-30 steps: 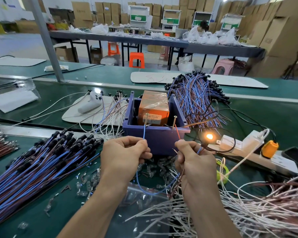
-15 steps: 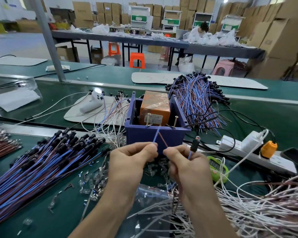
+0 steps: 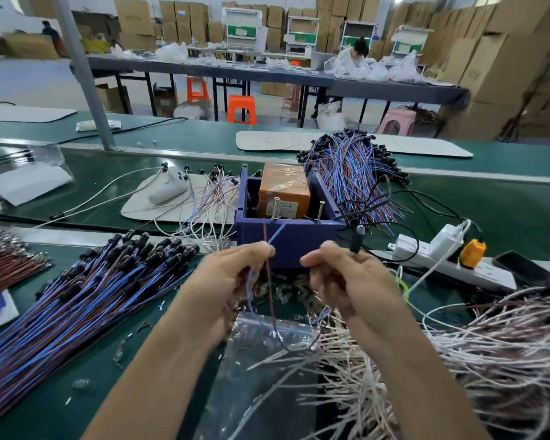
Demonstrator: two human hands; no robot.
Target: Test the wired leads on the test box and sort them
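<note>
Head view: left hand [image 3: 232, 281] pinches free ends of blue-and-brown wired lead [image 3: 275, 235]; right hand [image 3: 346, 277] pinches its black-capped end. Lead held before blue plastic test box [image 3: 299, 242], off brass screw contacts [image 3: 276, 209]. Sorted-looking bundle [image 3: 86, 296] left; white-wire heap [image 3: 489, 344] right, likely pending.

Left hand [image 3: 232, 281] + right hand [image 3: 346, 281] are blocking lower front of purple test box [image 3: 299, 236]. Blue-brown lead [image 3: 275, 235] pinched btwn them is getting lost against clear plastic bag [image 3: 267, 376], blurry there. Label on orange block [image 3: 283, 198] is showing too small to read. Green item [image 3: 402, 285] is hiding behind right wrist, can't ID. Blue-brown lead pile [image 3: 77, 296] is running off left edge; white lead pile [image 3: 489, 344] is running off right + bottom edges.
</note>
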